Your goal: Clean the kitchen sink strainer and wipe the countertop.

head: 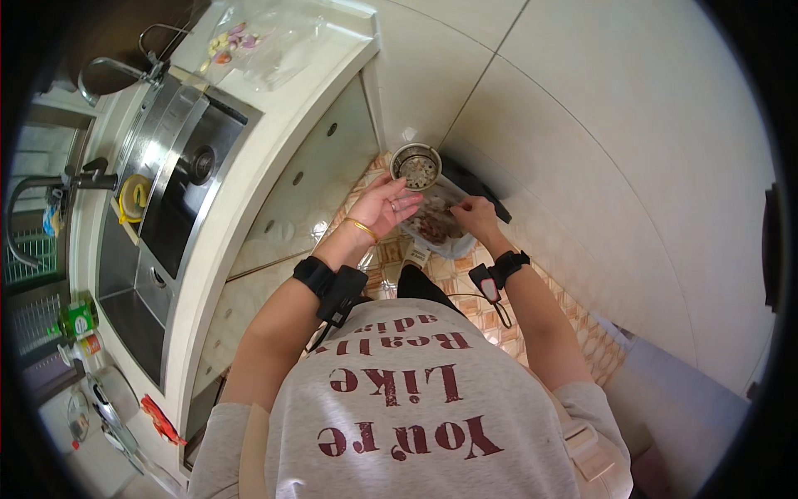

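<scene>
My left hand (388,209), with a ring and a gold bangle, is turned palm up with its fingers extended. Its fingertips overlap the near rim of a round metal strainer basket (419,169), which has small pale bits inside; whether they touch is unclear. Below sits a waste bin lined with a clear plastic bag (462,249), containing brownish and pale scraps (433,227). Over the right side of this bin, my right hand (477,218) has its fingertips drawn together. I cannot make out whether anything is between them.
A counter (249,187) with a steel double sink (187,206) runs along the left. On it lies a plastic bag (280,43) with peeled garlic and shallots (234,40). A tiled wall (592,125) rises on the right. My foot (416,252) stands close to the bin on the tiled floor (389,268).
</scene>
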Demonstrator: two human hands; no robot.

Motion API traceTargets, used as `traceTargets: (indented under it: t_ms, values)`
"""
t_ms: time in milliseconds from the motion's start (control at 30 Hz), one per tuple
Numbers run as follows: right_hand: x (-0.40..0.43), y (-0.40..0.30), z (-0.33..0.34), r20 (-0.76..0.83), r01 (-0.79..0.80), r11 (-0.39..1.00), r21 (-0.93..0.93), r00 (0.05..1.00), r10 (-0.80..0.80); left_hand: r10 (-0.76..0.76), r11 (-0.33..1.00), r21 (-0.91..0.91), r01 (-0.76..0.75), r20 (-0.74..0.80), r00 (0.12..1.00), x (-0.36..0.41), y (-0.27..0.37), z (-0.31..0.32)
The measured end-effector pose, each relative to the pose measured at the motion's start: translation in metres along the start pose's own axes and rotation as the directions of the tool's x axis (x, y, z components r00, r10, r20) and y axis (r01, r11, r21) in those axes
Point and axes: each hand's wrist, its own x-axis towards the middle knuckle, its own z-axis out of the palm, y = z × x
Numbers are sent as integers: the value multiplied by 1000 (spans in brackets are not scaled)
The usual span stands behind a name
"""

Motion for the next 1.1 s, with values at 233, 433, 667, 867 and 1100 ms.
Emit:
traceTargets:
  t_ms: [233,433,667,867,1100]
  values:
    - [10,17,2,-21,14,999,34,1000,-13,136,986,-87,-140,-49,989,-46,12,-14]
    - [9,19,6,-8,36,991,-126,999,-38,323,938,-107,-331,-86,943,-104,24,-39]
    - [-11,-6,30,129,91,939,332,981,-141,551,818,-134,-560,-100,828,-203,40,-92]
    - [-65,-179,23,241,-3,803,597,954,-175,683,666,-87,-741,-328,653,-336,61,-152]
    - [-88,-424,24,250,390,738,550,766,-592,722,461,136,-877,-631,282,-465,99,-215]
